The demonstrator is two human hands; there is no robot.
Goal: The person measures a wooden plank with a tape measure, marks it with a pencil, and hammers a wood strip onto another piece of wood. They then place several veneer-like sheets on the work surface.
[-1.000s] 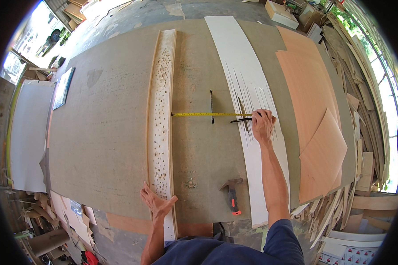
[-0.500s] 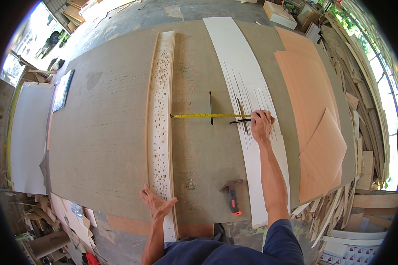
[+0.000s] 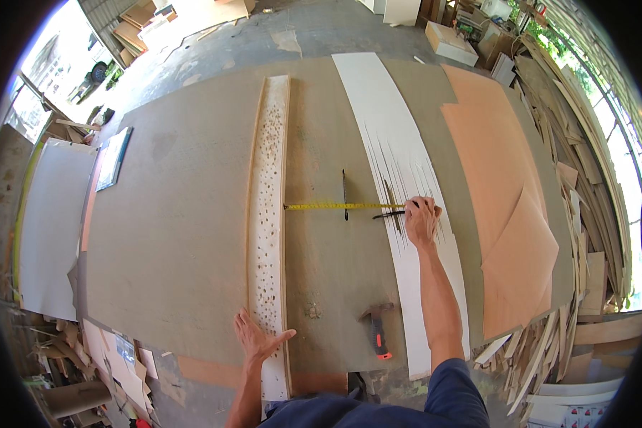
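A yellow measuring tape (image 3: 321, 207) is stretched straight from the right edge of a long white board (image 3: 269, 178), wood-bordered and covered with brown spots.

No readable text; marks on yellow measuring tape (image 3: 314, 207) too small.

Reaching far forward with bare right forearm (image 3: 444, 307) out of dark-blue fabric sleeve (image 3: 458, 389); gripping with bare right hand (image 3: 422, 217), back upward. Reaching less far with bare left forearm (image 3: 245, 401); holding bare left hand (image 3: 259, 340) spread palm-down, with thumb (image 3: 285, 335) splayed rightward.
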